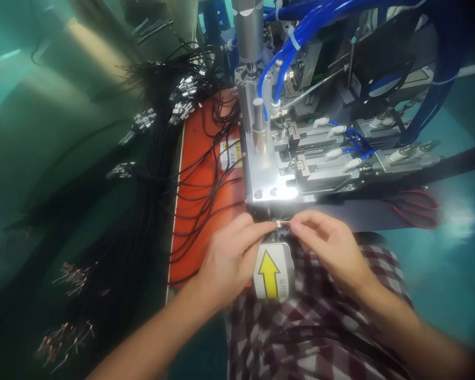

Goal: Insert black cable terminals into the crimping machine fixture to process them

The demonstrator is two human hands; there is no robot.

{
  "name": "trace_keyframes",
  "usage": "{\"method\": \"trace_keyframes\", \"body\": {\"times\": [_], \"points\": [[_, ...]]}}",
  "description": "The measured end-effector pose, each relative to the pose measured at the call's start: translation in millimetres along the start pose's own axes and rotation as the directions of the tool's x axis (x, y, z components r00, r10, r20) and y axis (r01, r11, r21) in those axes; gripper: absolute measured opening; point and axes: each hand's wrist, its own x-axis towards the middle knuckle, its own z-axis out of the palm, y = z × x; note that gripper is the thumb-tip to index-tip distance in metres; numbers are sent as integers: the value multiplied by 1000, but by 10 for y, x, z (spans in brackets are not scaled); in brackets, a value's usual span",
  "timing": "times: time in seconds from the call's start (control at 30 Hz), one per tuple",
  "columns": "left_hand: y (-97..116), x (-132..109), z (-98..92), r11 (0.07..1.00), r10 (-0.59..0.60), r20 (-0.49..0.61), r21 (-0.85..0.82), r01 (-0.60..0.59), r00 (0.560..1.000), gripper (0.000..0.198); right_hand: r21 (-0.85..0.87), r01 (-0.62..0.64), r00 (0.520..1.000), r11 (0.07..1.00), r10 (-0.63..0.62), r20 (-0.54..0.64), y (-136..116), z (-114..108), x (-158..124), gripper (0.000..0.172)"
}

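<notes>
Thin coloured wires (285,221) run from a small metallic cable connector (278,224) just below the front edge of the machine. My right hand (334,245) pinches the wires' free ends between thumb and index finger. My left hand (231,253) is closed, its index fingertip at the connector's left side. Its thumb and other fingers are partly hidden, as is the cable behind them. Right below the connector sits a white machine cover with a yellow arrow (269,272).
The machine (269,179), with blue air hoses (320,21), stands directly beyond my hands. Black cables (201,184) cross the orange surface (198,137) on the left. Bundles with metal connectors (184,97) hang further left. Red-handled scissors (415,208) lie at the right.
</notes>
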Motion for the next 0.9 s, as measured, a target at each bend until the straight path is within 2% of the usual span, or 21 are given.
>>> {"method": "trace_keyframes", "body": {"times": [0.17,0.43,0.63,0.9], "points": [[-29,-7,-5,1000,-7,-1,-10,7,1000,29,19,-20,1000,1000,19,10,16,35,18,20],[-66,39,-14,997,22,46,67,-25,999,26,-38,12,1000,999,-11,18,62,30,29,21],[-67,80,-72,987,61,124,138,-78,990,29,-56,34,999,998,-33,34,63,41,52,21],[-86,72,-66,969,108,136,206,-135,985,32,-71,39,998,997,-35,47,71,34,73,17]]}}
